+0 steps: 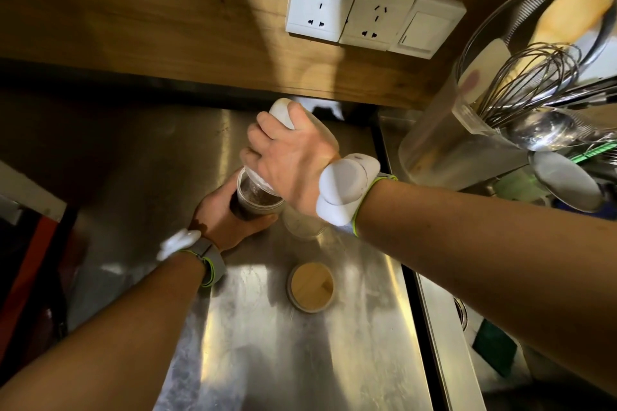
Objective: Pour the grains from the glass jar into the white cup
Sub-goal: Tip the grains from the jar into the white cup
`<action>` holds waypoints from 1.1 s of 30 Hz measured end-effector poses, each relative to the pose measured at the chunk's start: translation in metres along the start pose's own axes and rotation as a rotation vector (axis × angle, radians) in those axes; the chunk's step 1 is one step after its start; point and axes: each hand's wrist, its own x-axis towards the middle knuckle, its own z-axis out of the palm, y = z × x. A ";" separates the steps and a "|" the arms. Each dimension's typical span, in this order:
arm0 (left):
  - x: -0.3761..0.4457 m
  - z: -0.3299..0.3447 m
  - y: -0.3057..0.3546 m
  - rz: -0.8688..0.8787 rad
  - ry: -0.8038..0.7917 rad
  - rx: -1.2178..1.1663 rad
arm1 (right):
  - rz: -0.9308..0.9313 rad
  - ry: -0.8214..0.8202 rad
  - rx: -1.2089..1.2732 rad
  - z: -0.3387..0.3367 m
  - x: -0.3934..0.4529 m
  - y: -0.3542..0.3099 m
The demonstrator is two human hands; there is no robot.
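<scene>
My right hand [293, 157] grips a white cup [282, 113] that is tipped steeply, base up and away from me, mouth down. Its mouth rests against the rim of a see-through glass jar [257, 198] holding dark grains. My left hand [227, 220] wraps around that jar from the left and holds it just above the steel counter [267, 344]. The right hand hides most of the cup's wall, and I see no grains falling.
A second clear, empty-looking vessel [302, 227] stands under my right wrist. A round bamboo lid [312, 287] lies on the counter nearer me. A utensil holder [467, 143] with a whisk and spoons stands at the right, and wall sockets [364, 10] sit behind.
</scene>
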 end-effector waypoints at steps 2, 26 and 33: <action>0.000 0.000 0.000 0.003 0.003 0.008 | 0.048 0.009 0.093 -0.005 -0.006 0.003; 0.000 -0.002 0.004 -0.075 -0.027 0.025 | 0.583 0.403 1.631 0.030 -0.102 -0.034; 0.002 0.003 0.011 -0.301 0.008 -0.412 | 0.492 0.356 1.695 0.041 -0.107 -0.068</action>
